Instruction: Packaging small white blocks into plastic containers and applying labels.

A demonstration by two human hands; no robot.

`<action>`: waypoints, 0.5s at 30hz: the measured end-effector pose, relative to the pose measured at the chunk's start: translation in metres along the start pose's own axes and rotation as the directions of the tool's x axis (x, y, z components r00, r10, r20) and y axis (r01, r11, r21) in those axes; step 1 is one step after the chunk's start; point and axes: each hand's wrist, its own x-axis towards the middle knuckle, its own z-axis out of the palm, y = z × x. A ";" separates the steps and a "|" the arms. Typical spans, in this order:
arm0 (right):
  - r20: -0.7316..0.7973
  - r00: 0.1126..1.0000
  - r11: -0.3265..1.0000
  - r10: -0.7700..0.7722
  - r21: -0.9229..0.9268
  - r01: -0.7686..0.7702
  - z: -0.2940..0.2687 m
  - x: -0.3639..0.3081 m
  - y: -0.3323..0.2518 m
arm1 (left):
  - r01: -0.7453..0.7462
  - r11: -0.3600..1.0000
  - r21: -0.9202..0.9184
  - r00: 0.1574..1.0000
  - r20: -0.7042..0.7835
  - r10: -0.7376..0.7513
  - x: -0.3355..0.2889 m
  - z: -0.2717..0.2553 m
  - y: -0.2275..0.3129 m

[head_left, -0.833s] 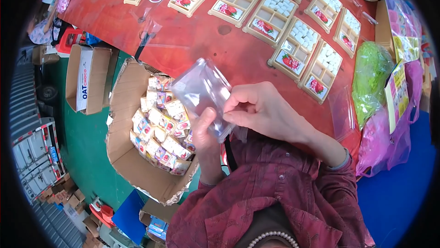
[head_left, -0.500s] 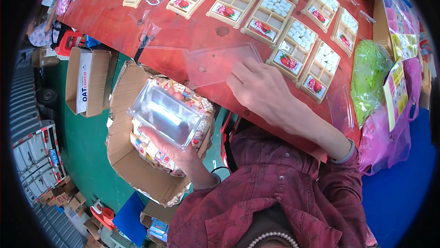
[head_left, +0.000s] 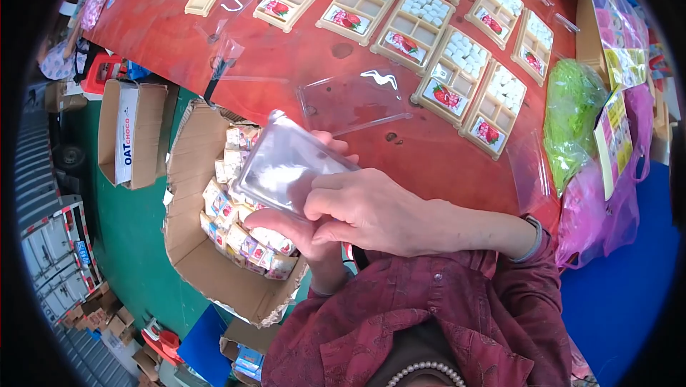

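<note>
A transparent plastic case (head_left: pixel 289 162) lies tilted above the carton, with my left hand (head_left: pixel 294 230) closed round it from beneath, the thumb along its near side. My right hand (head_left: pixel 389 215) is at the near right end of the case, its fingers curled and pinching the edge there. Whether anything thin lies between those fingers is hidden. On the red table (head_left: pixel 421 162) just beyond my hands rests a flat transparent plastic piece (head_left: pixel 325 105).
Several beige compartment trays (head_left: pixel 404 44) with white pieces and strawberry cards stand across the table. An open cardboard carton (head_left: pixel 193 244) of small packets sits below its left edge. To the right are a green plastic bag (head_left: pixel 575 112) and a pink bag (head_left: pixel 586 215).
My right hand has come back from the flat plastic piece on the table to the case. My left hand has brought the case up and to the right, turning it.
</note>
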 end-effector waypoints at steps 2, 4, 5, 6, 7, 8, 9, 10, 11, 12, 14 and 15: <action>0.006 1.000 0.996 0.010 0.087 -0.011 -0.001 -0.001 0.006 | 0.014 1.000 0.002 0.996 0.092 -0.014 0.002 0.001 -0.001; 0.014 1.000 0.984 0.015 0.175 -0.017 -0.005 -0.003 0.010 | 0.027 1.000 0.015 0.995 0.100 -0.028 0.002 -0.002 0.000; 0.038 0.999 0.978 0.024 0.205 -0.032 -0.006 -0.003 0.010 | 0.032 0.999 0.038 0.994 0.106 -0.036 0.001 -0.002 0.001; 0.063 0.997 0.971 0.033 0.234 -0.047 -0.007 -0.004 0.011 | 0.037 0.997 0.062 0.993 0.113 -0.044 0.000 -0.002 0.001; 0.064 0.998 0.971 0.025 0.234 -0.040 -0.009 -0.004 0.012 | 0.070 0.997 -0.015 0.990 0.127 -0.068 -0.002 -0.006 -0.001; 0.091 0.995 0.968 0.034 0.243 -0.056 -0.011 -0.006 0.014 | 0.068 0.998 -0.013 0.989 0.132 -0.066 -0.002 -0.005 -0.002; 0.117 0.992 0.965 0.044 0.253 -0.072 -0.013 -0.007 0.016 | 0.071 0.997 0.029 0.989 0.124 -0.074 -0.002 -0.003 -0.002; 0.113 0.993 0.965 0.041 0.252 -0.068 -0.013 -0.008 0.018 | 0.075 0.995 0.071 0.990 0.116 -0.083 -0.002 -0.002 -0.003; 0.111 0.994 0.970 0.021 0.238 -0.047 -0.013 -0.009 0.020 | 0.073 0.995 0.075 0.990 0.118 -0.081 -0.002 -0.002 -0.004; 0.109 0.994 0.974 0.002 0.224 -0.027 -0.013 -0.010 0.021 | 0.080 0.996 0.042 0.986 0.141 -0.085 -0.002 -0.002 -0.007; 0.096 0.995 0.983 0.003 0.181 -0.021 -0.015 -0.013 0.018 | 0.089 0.996 0.012 0.982 0.165 -0.090 -0.002 0.000 -0.008; 0.084 0.996 0.991 0.008 0.135 -0.019 -0.015 -0.014 0.017 | 0.108 0.993 0.047 0.982 0.151 -0.114 -0.002 0.003 -0.008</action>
